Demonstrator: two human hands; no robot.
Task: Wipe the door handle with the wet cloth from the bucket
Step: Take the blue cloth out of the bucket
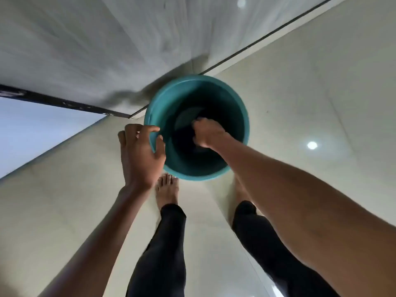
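A teal bucket (240, 108) stands on the pale tiled floor in front of my bare feet. My left hand (139, 153) grips the bucket's near left rim, thumb inside and fingers outside. My right hand (206, 131) reaches down inside the bucket with its fingers curled shut over something dark at the bottom; the inside is too dark and blurred to tell whether that is the cloth. No door handle is in view.
A white door or panel (107, 50) rises just behind the bucket, with a dark threshold strip (64, 102) at its foot on the left. My legs in dark trousers (165, 243) stand directly below the bucket. Ceiling lights reflect off the glossy floor (312, 145).
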